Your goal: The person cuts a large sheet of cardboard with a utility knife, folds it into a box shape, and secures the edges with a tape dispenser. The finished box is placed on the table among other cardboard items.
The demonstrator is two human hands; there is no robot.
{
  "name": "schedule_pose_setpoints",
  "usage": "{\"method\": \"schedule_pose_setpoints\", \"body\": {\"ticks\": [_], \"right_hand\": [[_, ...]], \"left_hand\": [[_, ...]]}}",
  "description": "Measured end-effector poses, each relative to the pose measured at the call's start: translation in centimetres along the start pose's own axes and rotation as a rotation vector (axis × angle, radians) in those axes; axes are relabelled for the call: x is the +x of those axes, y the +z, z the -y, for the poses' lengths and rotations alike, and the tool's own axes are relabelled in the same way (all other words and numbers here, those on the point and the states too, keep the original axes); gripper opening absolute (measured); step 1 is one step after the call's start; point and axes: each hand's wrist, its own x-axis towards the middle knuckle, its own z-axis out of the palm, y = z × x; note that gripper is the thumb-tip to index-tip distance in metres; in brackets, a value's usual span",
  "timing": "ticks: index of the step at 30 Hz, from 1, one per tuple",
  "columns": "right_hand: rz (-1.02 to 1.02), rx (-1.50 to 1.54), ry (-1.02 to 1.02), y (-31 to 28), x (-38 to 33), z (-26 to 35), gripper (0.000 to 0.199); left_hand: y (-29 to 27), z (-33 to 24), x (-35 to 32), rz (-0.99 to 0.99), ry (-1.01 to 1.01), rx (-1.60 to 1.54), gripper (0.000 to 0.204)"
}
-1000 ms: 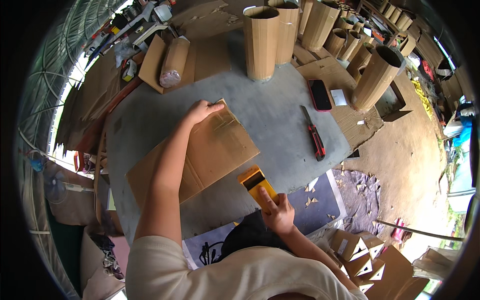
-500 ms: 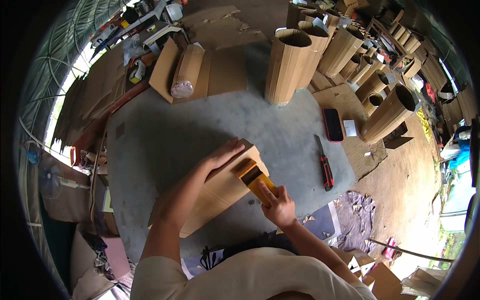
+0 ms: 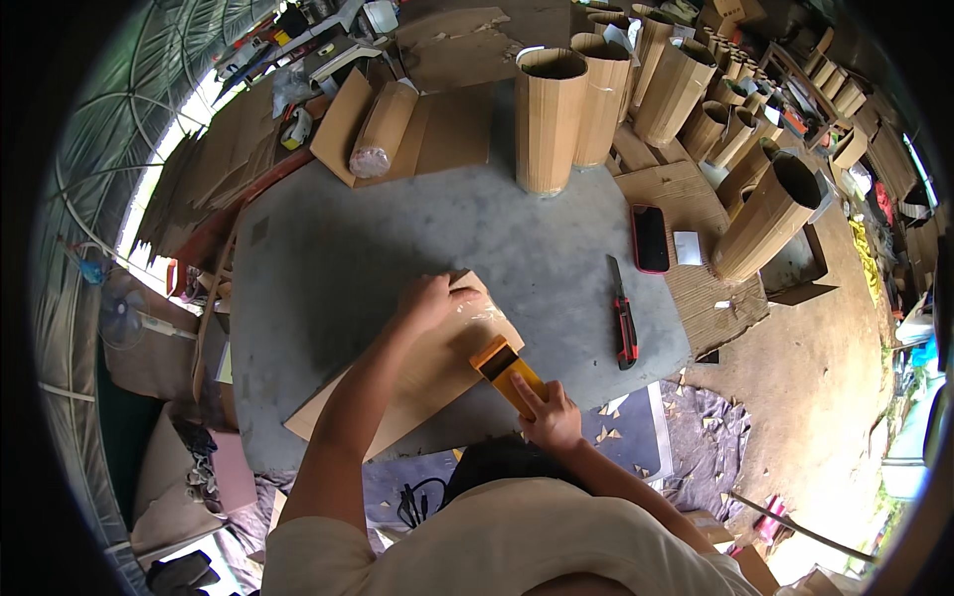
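Note:
A long, narrow brown cardboard box lies slantwise on the grey table, its far end up and to the right. My left hand grips that far end, fingers bent over its edge. Shiny, clear patches show on the cardboard beside those fingers. In my right hand is a boxy yellow hand tool with a dark slot; its exact kind is unclear. The tool's head sits at the box's right edge; whether it touches cannot be told. Farther right lies a red and black utility knife, blade out.
The grey table holds a smartphone at right. Tall cardboard tubes stand at its far side. A wrapped cardboard roll rests on open cardboard at far left. Another tube leans at right, and a fan is at left.
My left hand has shifted left and curled more over the box end. The yellow tool has moved down to the box's right edge. More of the box's upper face shows.

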Motion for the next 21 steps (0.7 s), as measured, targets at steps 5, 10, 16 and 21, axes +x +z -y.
{"method": "schedule_pose_setpoints", "body": {"ticks": [5,10,16,21], "right_hand": [[0.018,-0.010,0.005,-1.2,-2.2,-0.6,0.076],[-0.042,0.000,0.035,-0.1,-0.2,0.3,0.078],[-0.113,0.055,-0.007,3.9,9.4,2.9,0.080],[-0.103,0.052,-0.024,6.1,14.6,3.5,0.078]], "left_hand": [[-3.6,3.9,3.9,0.194,-0.064,-0.314,0.059],[-6.0,8.1,9.1,0.224,-0.035,-0.385,0.060],[-4.2,14.5,14.5,-0.117,-0.194,0.022,0.067],[-2.5,15.9,13.6,0.140,0.076,-0.252,0.077]]}}
